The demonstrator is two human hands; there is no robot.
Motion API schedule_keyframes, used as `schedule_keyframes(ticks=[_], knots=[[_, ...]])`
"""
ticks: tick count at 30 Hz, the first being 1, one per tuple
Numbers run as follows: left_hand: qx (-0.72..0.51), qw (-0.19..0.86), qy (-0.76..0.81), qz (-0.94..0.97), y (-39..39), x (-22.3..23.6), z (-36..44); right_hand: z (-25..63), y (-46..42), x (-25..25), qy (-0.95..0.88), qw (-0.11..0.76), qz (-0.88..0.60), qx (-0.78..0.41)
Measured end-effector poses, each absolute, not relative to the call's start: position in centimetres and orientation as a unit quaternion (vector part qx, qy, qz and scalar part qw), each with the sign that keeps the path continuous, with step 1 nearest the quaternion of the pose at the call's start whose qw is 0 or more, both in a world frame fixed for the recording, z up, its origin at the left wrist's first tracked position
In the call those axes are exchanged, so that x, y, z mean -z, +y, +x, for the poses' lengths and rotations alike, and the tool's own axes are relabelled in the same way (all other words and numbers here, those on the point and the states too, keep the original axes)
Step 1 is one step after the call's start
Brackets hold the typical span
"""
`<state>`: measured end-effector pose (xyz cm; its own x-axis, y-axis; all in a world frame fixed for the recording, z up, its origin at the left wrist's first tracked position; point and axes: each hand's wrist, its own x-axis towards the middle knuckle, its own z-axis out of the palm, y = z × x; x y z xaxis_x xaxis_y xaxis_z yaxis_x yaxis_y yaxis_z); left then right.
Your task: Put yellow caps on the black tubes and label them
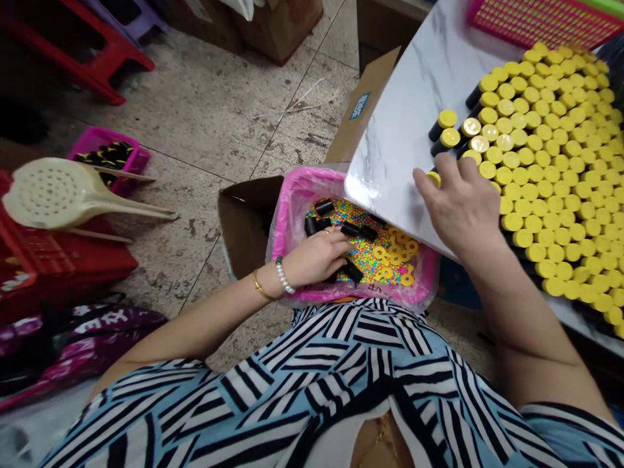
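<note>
My left hand [316,258] reaches into a pink basin [285,214] lined with clear plastic. Its fingers are bent together among black tubes [366,233], with one black tube [353,271] right at the fingertips. Whatever lies under those fingers is hidden. Small colourful beads [346,211] and yellow rings [390,253] fill the basin. Over the white table my right hand [463,201] closes its thumb and fingers round a black tube with a yellow cap [433,179], mostly covered by the hand. Beside it stand many yellow-capped tubes [550,175], packed upright in rows.
The marbled white table [404,110] overhangs the basin's right side. A pink mesh basket [541,23] sits at its back. Under the basin is an open cardboard box [248,224]. On the left are a cream perforated stool [53,192], a magenta basket [88,140] and a red stool [104,58].
</note>
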<state>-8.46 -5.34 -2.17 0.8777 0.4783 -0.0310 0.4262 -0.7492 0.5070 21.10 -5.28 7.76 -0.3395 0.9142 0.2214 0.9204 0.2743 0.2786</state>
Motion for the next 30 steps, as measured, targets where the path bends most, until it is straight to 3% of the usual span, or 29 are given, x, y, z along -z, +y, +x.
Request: schedule_keyframes(ticks=[5, 14, 20, 25, 27, 30], knots=[[-0.110, 0.265, 0.279, 0.917, -5.4, 2.2, -11.4, 22.4, -3.4, -6.5, -0.795, -0.020, -0.595, 0.115], [-0.085, 0.243, 0.294, 0.920, -6.9, 3.1, -11.7, 22.8, -3.8, -6.3, -0.725, 0.064, -0.676, 0.117], [-0.093, 0.207, 0.312, 0.922, -7.0, 2.7, -11.2, 23.2, -4.0, -5.2, -0.745, 0.146, -0.641, 0.118], [-0.108, 0.181, 0.313, 0.926, -5.4, 1.9, -8.5, 20.5, -10.1, -6.0, -0.785, 0.218, -0.565, 0.131], [-0.104, 0.172, 0.302, 0.932, -4.0, 2.1, -6.7, 19.0, -12.8, -4.8, -0.822, 0.211, -0.527, 0.054], [-0.080, 0.151, 0.291, 0.941, -2.2, 3.1, -4.0, 18.0, -15.6, -1.3, -0.835, 0.133, -0.533, -0.027]])
